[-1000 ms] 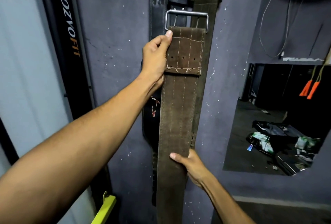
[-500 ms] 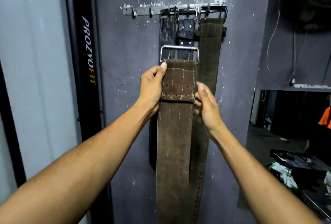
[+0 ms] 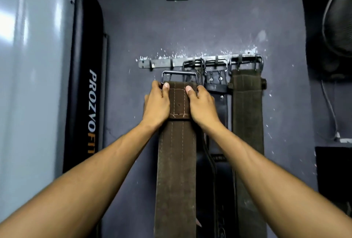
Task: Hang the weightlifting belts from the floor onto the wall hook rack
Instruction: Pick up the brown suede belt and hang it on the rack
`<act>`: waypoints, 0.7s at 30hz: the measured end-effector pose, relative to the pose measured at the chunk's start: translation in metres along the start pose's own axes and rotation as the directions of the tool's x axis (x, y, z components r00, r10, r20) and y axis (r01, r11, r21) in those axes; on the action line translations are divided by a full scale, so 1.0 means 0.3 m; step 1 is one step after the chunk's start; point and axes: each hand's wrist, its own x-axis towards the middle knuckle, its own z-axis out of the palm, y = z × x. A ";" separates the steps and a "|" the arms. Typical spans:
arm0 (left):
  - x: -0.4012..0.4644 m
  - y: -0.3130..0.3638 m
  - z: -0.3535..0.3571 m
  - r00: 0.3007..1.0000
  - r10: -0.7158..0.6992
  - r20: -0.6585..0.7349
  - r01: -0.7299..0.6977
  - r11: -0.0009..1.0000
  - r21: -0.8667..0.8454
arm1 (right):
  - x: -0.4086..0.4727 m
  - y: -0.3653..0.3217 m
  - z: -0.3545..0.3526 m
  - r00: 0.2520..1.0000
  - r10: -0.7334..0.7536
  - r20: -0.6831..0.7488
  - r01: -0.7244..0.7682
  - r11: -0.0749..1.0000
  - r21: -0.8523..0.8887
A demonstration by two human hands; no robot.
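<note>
Both forearms reach up from lower frame. Left hand (image 3: pixel 156 104) and right hand (image 3: pixel 202 104) grip top of brown belt (image 3: pixel 176 171) at centre, thumbs on front. Its buckle (image 3: pixel 179 75) just below hook rack (image 3: pixel 163 63). Black belt (image 3: pixel 217 93) and olive belt (image 3: pixel 247 116) hang at right.

Dim indoor light, cool cast. Bright glare streaks on glossy grey panel (image 3: pixel 28 66) at left. Right edge sinks into near-black shadow. Wide-angle bend curves panel and frame edges. Forearms slightly soft near bottom corners; wall (image 3: pixel 219 28) centre reasonably sharp.
</note>
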 end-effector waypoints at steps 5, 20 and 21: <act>0.306 -0.077 0.020 0.999 0.048 -0.024 -0.049 0.998 -0.038 | 0.293 -0.043 0.122 0.997 -0.071 -0.041 0.068 0.995 -0.077; 0.298 -0.282 0.101 0.940 -0.265 0.216 0.341 0.768 -0.541 | 0.255 0.088 0.273 0.989 0.102 -0.110 -0.083 0.983 0.164; 0.263 -0.298 0.101 0.930 -0.267 0.254 0.366 0.746 -0.556 | 0.220 0.104 0.284 0.986 0.134 -0.095 -0.113 0.973 0.199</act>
